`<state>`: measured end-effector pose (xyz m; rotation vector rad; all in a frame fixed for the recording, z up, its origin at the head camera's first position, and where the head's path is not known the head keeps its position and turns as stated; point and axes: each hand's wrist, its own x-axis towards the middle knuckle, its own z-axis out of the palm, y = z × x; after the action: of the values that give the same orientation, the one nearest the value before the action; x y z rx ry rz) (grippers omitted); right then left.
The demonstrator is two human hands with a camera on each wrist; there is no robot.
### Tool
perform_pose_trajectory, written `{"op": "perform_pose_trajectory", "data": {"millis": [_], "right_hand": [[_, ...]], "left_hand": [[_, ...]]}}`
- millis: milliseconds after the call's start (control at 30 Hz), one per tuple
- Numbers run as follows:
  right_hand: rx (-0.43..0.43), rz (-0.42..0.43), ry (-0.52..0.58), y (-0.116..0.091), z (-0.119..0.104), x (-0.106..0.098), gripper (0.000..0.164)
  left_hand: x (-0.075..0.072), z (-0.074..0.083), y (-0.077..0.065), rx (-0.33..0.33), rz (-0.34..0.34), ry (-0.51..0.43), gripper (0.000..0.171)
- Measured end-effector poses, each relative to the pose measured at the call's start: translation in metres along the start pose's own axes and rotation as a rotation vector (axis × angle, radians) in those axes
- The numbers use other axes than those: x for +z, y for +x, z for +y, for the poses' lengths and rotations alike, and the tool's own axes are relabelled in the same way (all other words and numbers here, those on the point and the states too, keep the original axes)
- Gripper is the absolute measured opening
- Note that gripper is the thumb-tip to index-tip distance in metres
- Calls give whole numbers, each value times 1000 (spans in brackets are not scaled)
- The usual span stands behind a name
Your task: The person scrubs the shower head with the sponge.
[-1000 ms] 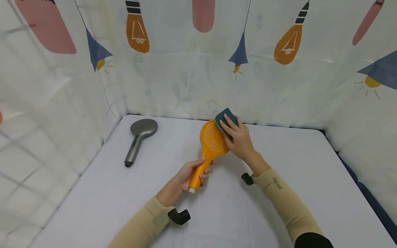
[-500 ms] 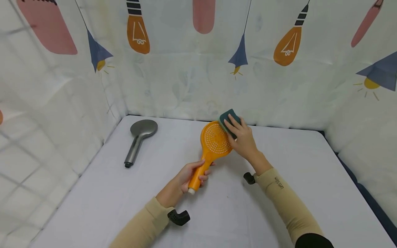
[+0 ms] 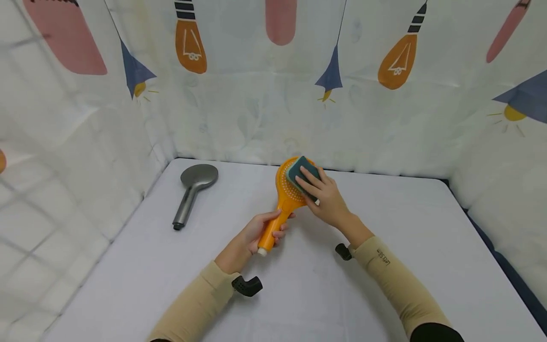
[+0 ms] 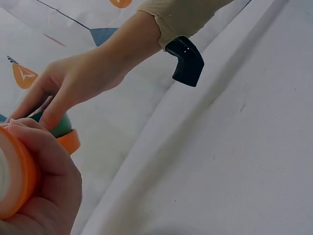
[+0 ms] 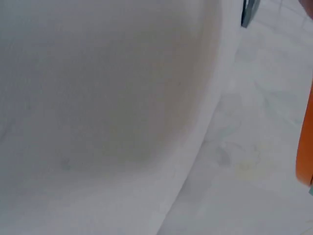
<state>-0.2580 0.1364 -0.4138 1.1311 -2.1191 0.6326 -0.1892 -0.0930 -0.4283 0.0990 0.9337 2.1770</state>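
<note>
An orange shower head [image 3: 282, 187] with a perforated round face is held up over the table, face toward the head camera. My left hand [image 3: 258, 232] grips its handle, fingers curled round it; the left wrist view shows the handle's round end close up beside the hand [image 4: 54, 181]. With my right hand [image 3: 326, 197] I hold a dark green sponge [image 3: 305, 173], pressing it against the perforated face and covering its right part. The lighter green side of the sponge [image 4: 62, 126] faces the shower head. Only an orange edge of the shower head [image 5: 305, 142] appears in the right wrist view.
A grey shower head [image 3: 192, 192] lies on the left part of the white-covered table [image 3: 128, 285]. Behind the table's far edge hangs a white curtain [image 3: 256, 118] printed with lamps and bulbs, continuing along both sides.
The sponge has slid from the right rim of the orange shower head leftward onto its face, after a small shift right. The shower head and left hand have risen slightly in view.
</note>
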Motion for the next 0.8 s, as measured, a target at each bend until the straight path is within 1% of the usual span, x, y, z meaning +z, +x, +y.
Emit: {"op": "perform_pose_trajectory", "data": {"millis": [67,133,200,233,300,367,433,500,533,600,700,767,800], "right_hand": [[61,38,-3,-3,9,-4,54],[103,68,-9,-6,15,-6,54],[120,80,-15,-9,16,-6,53],[112,80,-14,-11,15,-6,54],[64,60,-9,-14,10,-5,55],[-15,16,-7,-17,4,-3,55],[-93,-34,-8,-20,-1,-3,50],[-138,-70,-14,-22,0,-6,44],[-142,-75,-16,-23,2,-8,43],[-115,-58,-26,-25,11,-12,43],[-25,-11,-27,-28,26,-19,51],[18,8,-29,-30,29,-20,54],[21,8,-22,-30,28,-20,54]], "left_hand": [[1,2,0,2,7,-2,38],[1,3,-1,8,15,-15,37],[1,4,-1,14,24,-33,37],[1,5,-1,17,26,-42,37],[1,5,-1,25,21,-58,38],[0,5,-1,35,13,-70,39],[0,5,-2,42,3,-80,40],[-1,5,-2,48,-7,-91,40],[-2,5,-3,51,-10,-94,40],[-2,6,-4,56,-11,-106,40],[-2,7,-6,63,-6,-120,40],[-2,8,-7,65,-5,-129,40],[-2,8,-7,65,-5,-133,40]]}}
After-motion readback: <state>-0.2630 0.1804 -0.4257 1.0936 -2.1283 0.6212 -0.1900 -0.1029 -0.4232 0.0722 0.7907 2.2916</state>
